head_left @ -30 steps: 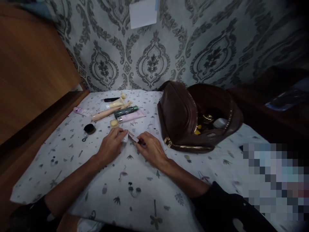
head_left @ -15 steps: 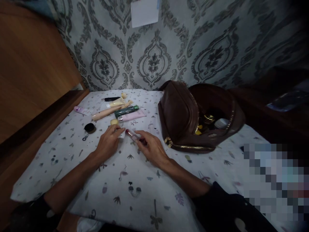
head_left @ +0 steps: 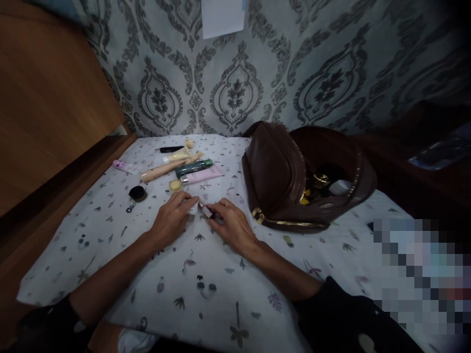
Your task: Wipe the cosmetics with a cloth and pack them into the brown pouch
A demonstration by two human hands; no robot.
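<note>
My left hand [head_left: 171,218] is closed, with its thumb and fingertips pinched on a small white piece [head_left: 193,209] that looks like tissue. Its fingertips meet the upper end of a slim lip gloss tube [head_left: 205,211], pale with a dark end. That tube is gripped by my right hand [head_left: 232,223], whose fingers wrap round its lower end. Just beyond my left hand is a small round yellow item [head_left: 175,185]. A pink squeeze tube [head_left: 202,174] lies behind both hands, beside a green tube [head_left: 193,168].
An open brown leather bag [head_left: 274,171] stands at the right with several items inside. A black round-lidded jar [head_left: 137,192], a peach-coloured long item [head_left: 158,171], a cream tube [head_left: 177,155], a black pen-like item [head_left: 172,149] and a small purple-and-white tube [head_left: 123,166] lie on the patterned cloth [head_left: 206,318].
My left hand has moved right with the white piece, closing the gap to the lip gloss tube; its fingertips now cover the tube's reddish end. My right hand has barely moved.
</note>
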